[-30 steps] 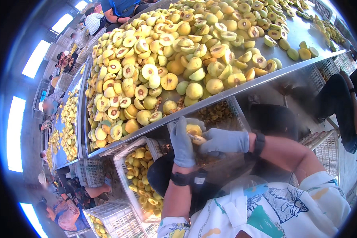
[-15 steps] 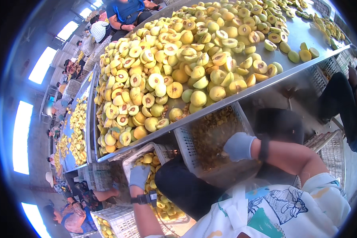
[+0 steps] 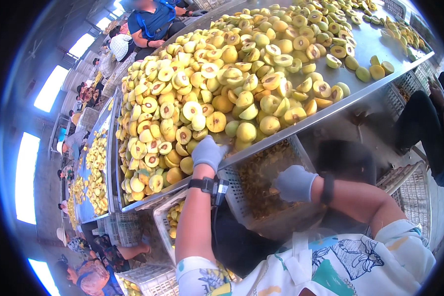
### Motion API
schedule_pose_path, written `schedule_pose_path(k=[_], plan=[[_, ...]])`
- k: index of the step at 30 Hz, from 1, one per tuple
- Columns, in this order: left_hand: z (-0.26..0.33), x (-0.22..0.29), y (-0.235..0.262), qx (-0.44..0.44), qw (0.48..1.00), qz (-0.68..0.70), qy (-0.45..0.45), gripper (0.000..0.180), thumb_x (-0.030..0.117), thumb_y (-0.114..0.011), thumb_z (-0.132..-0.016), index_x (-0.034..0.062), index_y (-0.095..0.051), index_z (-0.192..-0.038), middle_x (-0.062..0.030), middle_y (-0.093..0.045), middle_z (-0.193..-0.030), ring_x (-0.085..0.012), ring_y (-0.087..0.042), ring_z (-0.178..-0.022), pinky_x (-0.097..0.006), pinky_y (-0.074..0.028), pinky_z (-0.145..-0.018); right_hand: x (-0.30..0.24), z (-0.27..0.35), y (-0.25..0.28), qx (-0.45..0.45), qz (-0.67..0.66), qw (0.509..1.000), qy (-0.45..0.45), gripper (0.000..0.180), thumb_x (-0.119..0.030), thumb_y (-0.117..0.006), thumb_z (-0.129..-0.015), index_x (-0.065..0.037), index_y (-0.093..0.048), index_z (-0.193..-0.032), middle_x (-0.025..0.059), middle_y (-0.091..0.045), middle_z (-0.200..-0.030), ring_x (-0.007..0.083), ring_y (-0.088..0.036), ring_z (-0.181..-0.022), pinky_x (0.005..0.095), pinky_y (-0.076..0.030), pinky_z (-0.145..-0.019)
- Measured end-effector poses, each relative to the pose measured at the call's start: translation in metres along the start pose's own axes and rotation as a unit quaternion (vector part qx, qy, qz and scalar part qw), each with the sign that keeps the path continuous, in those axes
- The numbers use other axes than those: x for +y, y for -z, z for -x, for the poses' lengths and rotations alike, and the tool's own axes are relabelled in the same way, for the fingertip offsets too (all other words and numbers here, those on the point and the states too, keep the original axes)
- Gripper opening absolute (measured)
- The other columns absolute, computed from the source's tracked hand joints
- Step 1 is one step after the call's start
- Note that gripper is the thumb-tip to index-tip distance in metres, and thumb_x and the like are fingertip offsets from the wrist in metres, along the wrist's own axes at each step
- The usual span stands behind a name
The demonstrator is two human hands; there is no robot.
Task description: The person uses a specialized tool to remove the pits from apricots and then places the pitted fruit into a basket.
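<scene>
Smooth, round fruit is neared by left hand, right hand curled, both grips unclear, metal table gleaming, windows glaring.

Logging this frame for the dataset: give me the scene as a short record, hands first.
left hand: left hand, gloved, at the near edge of the fruit pile; grip unclear
right hand: right hand, gloved, fingers curled, above the scrap crate; contents unclear
surface: metal table bearing the pile, many pieces cut open
left crate: fruit crate, pale, partly behind the left forearm
others: person in blue, beyond the pile
</scene>
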State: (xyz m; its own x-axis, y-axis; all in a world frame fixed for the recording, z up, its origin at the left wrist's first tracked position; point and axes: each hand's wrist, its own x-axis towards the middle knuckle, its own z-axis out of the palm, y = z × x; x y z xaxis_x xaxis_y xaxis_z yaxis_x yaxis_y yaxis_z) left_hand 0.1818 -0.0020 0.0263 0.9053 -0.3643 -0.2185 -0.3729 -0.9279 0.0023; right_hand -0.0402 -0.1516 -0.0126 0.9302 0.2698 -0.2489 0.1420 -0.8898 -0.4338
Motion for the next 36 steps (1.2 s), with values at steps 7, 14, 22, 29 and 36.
schedule_pose_path(k=[7, 14, 22, 29, 36], plan=[[0.031, -0.038, -0.001, 0.171, 0.925, 0.333, -0.056, 0.049, 0.033, -0.075, -0.079, -0.0010, -0.064, -0.114, -0.0174, -0.070, -0.093, -0.0255, -0.069, -0.085, -0.037, -0.056, -0.071, 0.005, 0.006, 0.031, 0.138, -0.140, 0.980, 0.004, 0.026, -0.030, -0.064, -0.083, -0.005, -0.065, -0.092, 0.0157, -0.066, -0.086, 0.0367, -0.066, -0.085, 0.0445, -0.053, -0.077], [0.108, 0.004, -0.010, -0.110, 0.498, 0.859, -0.046, 0.056, 0.045, -0.038, -0.101, 0.0006, -0.052, -0.132, -0.0213, -0.065, -0.109, -0.0270, -0.066, -0.089, -0.036, -0.057, -0.071, -0.012, 0.004, 0.036, 0.224, -0.233, 0.946, 0.040, 0.025, -0.024, -0.064, -0.087, -0.004, -0.055, -0.099, 0.0183, -0.064, -0.089, 0.0383, -0.064, -0.087, 0.0450, -0.052, -0.075], [0.120, 0.037, -0.024, -0.002, 0.618, 0.784, -0.062, 0.050, 0.034, -0.026, -0.107, -0.0016, -0.058, -0.123, -0.0133, -0.067, -0.104, -0.0198, -0.063, -0.094, -0.033, -0.051, -0.089, -0.017, 0.001, 0.033, 0.232, -0.210, 0.950, 0.011, 0.024, -0.024, -0.062, -0.088, -0.005, -0.053, -0.100, 0.0182, -0.066, -0.080, 0.0384, -0.066, -0.076, 0.0456, -0.053, -0.067], [0.125, 0.049, -0.025, 0.100, 0.695, 0.708, -0.074, 0.046, 0.028, -0.029, -0.107, -0.0031, -0.062, -0.115, -0.0127, -0.067, -0.101, -0.0190, -0.063, -0.092, -0.031, -0.049, -0.088, -0.020, -0.005, 0.021, 0.259, -0.179, 0.949, 0.011, 0.025, -0.023, -0.062, -0.088, -0.002, -0.053, -0.097, 0.0181, -0.065, -0.073, 0.0380, -0.066, -0.071, 0.0454, -0.053, -0.064], [0.128, 0.052, -0.034, 0.238, 0.772, 0.574, -0.135, 0.031, 0.014, -0.041, -0.102, -0.0030, -0.064, -0.113, -0.0124, -0.068, -0.102, -0.0218, -0.062, -0.093, -0.033, -0.048, -0.088, -0.028, -0.006, 0.016, 0.226, -0.225, 0.948, -0.001, 0.026, -0.023, -0.062, -0.087, -0.001, -0.053, -0.096, 0.0208, -0.064, -0.074, 0.0395, -0.065, -0.072, 0.0463, -0.053, -0.065]])
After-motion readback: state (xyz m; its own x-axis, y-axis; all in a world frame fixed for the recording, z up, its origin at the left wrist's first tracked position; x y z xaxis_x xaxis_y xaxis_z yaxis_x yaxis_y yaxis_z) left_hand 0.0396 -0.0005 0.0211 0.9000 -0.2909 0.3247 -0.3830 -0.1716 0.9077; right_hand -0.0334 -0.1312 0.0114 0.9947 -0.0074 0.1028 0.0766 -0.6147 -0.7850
